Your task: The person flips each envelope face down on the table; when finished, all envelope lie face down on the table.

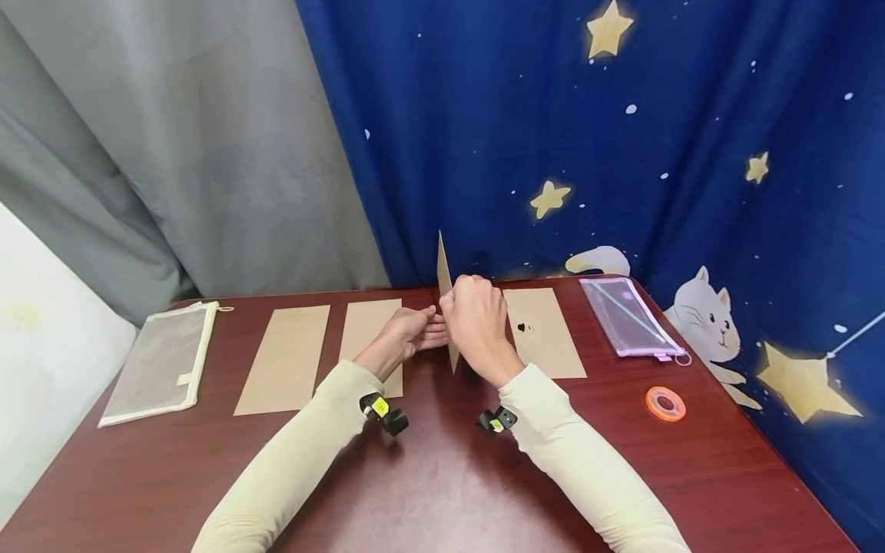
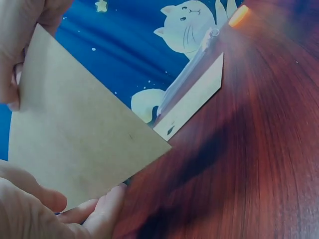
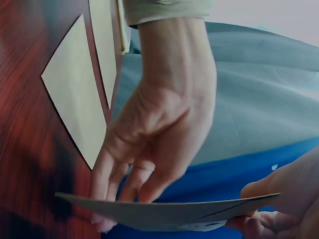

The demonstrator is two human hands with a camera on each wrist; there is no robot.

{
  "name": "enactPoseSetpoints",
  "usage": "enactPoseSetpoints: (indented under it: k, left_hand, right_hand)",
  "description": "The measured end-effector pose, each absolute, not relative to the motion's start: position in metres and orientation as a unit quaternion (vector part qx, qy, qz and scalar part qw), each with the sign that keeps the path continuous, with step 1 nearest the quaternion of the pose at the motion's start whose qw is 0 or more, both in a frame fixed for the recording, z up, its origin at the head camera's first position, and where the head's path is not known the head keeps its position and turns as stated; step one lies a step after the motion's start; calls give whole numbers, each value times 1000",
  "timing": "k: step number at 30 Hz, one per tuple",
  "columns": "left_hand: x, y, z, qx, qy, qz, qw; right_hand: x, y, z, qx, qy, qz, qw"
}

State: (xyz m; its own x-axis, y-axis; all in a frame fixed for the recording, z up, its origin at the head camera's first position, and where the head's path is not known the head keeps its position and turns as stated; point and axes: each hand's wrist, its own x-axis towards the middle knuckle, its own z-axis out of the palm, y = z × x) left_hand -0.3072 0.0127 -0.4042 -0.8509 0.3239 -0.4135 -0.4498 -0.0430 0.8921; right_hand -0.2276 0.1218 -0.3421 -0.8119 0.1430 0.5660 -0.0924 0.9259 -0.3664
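Near the back of the table a thin kraft-brown card [image 2: 84, 119] stands on edge, tilted. My right hand [image 1: 477, 326] pinches its edge, also visible at the upper left in the left wrist view. My left hand [image 1: 412, 332] is on the card's left side, fingers fairly straight and touching it near the lower edge; some fingertips pass beyond that edge in the right wrist view. Dark marks show on the card's other face there. Two plain brown cards [image 1: 285, 359] lie to the left. To the right lies one brown card [image 1: 549, 342] with a small black print.
A cream-edged mesh pouch [image 1: 159, 365] lies at the far left. At the back right is a purple zip pouch [image 1: 629, 315] with a thin stick-like item inside. An orange roll of tape [image 1: 665, 403] sits near the right edge. Curtains hang behind the table.
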Motion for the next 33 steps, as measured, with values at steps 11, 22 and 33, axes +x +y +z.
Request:
enactPoseSetpoints:
  k: [11, 22, 33]
  left_hand:
    - [-304, -3, -407, -47, 655, 725, 209]
    - [-304, -14, -408, -67, 664, 728, 156]
    - [-297, -14, -427, 7, 838, 544, 41]
  right_hand:
    - [-233, 155, -350, -5, -921, 272, 279]
    - [-245, 185, -379, -85, -868, 449, 192]
    - [-255, 190, -416, -130, -887, 427, 117]
